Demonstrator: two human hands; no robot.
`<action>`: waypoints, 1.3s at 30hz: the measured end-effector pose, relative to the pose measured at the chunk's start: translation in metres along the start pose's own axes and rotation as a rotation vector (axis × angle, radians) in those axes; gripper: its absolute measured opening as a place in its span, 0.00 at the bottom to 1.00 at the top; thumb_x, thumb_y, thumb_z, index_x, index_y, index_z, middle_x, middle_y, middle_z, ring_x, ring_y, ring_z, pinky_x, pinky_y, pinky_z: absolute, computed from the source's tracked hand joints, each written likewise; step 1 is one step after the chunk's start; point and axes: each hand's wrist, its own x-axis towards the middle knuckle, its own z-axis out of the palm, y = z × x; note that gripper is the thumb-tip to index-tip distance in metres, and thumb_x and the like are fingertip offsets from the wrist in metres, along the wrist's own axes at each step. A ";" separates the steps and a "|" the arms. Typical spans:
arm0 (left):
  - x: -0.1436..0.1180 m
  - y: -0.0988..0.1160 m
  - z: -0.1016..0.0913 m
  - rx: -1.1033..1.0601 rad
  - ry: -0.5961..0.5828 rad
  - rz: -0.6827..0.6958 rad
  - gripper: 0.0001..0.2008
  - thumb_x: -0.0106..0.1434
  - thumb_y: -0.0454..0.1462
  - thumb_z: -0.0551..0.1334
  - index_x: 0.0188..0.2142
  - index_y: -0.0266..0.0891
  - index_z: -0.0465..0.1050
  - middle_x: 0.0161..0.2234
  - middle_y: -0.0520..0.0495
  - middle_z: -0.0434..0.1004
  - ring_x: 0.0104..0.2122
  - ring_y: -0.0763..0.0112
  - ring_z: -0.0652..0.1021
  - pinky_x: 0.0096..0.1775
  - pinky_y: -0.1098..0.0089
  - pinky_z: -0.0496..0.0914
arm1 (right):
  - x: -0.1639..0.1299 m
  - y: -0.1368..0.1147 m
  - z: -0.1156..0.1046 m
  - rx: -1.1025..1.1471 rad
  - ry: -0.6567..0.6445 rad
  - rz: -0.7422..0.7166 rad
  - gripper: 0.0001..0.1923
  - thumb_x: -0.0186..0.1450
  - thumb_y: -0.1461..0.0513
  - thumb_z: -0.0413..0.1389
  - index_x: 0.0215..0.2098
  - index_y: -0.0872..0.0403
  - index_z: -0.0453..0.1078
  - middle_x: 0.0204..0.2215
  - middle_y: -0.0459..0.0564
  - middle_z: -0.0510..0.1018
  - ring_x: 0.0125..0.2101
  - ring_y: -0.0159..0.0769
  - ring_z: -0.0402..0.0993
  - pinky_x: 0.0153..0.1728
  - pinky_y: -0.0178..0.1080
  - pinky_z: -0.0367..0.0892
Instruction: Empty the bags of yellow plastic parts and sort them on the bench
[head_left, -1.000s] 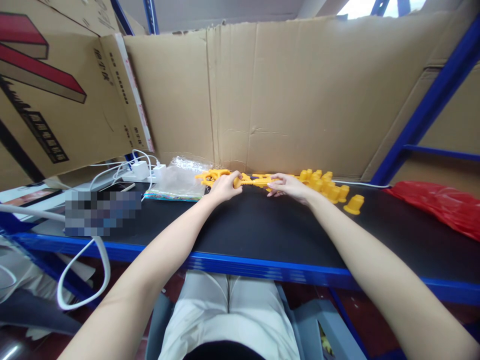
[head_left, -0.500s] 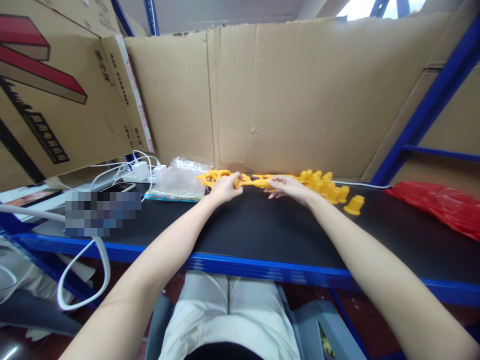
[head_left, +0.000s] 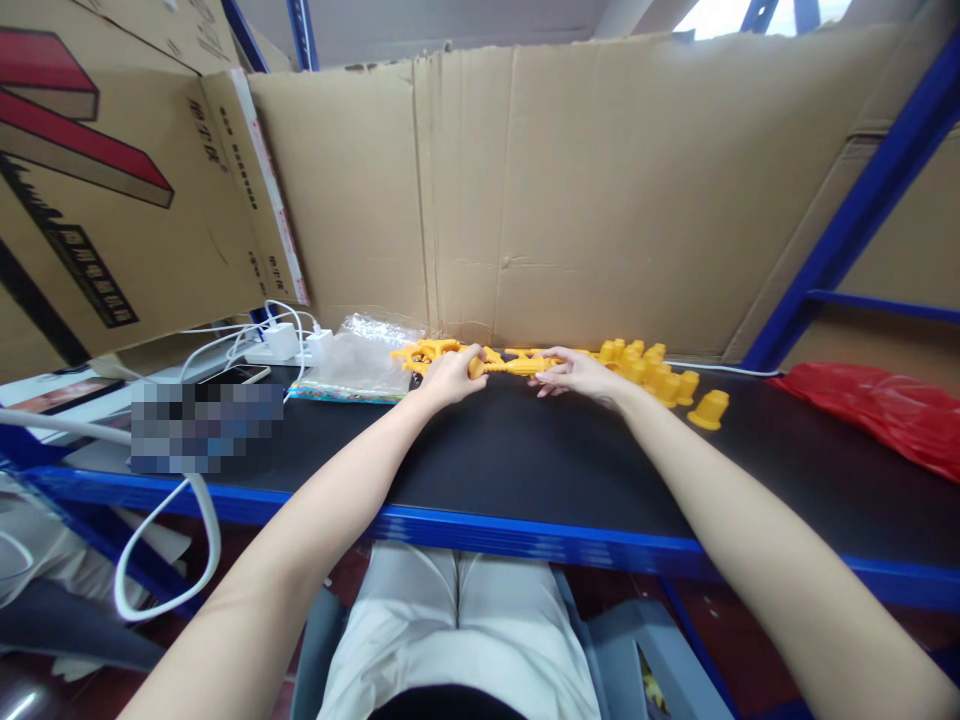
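Near the back of the black tabletop, my left hand (head_left: 453, 378) is closed round a yellow plastic piece (head_left: 475, 369), whose end shows by the thumb. A narrow yellow plastic part (head_left: 517, 367) stretches from there towards my right hand (head_left: 577, 376). The thumb and forefinger of that hand pinch its right end, while the other fingers hang loosely curled. Branching yellow plastic parts (head_left: 426, 352) lie behind and left of my left hand. Several yellow flanged cup-shaped pieces (head_left: 667, 388) are grouped beyond my right wrist, one (head_left: 709, 410) standing apart. My fingers partly hide the held parts.
Clear plastic bags (head_left: 356, 358) lie left of my hands. White chargers (head_left: 280, 341) with cables and a phone (head_left: 236, 375) sit farther left. A red plastic bag (head_left: 874, 410) rests at right. Cardboard (head_left: 600, 200) walls the back; a blue rail (head_left: 525, 530) edges the table's front.
My right fingers have shifted slightly round the end of the narrow yellow part, and a little more of it shows between my hands. My left hand has stayed in place.
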 end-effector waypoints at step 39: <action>0.001 -0.006 0.002 -0.027 0.049 0.057 0.22 0.55 0.52 0.63 0.43 0.41 0.67 0.27 0.50 0.73 0.31 0.66 0.74 0.32 0.71 0.63 | 0.002 0.002 0.002 0.050 0.010 -0.004 0.20 0.56 0.53 0.62 0.42 0.56 0.66 0.34 0.54 0.80 0.30 0.35 0.77 0.33 0.37 0.69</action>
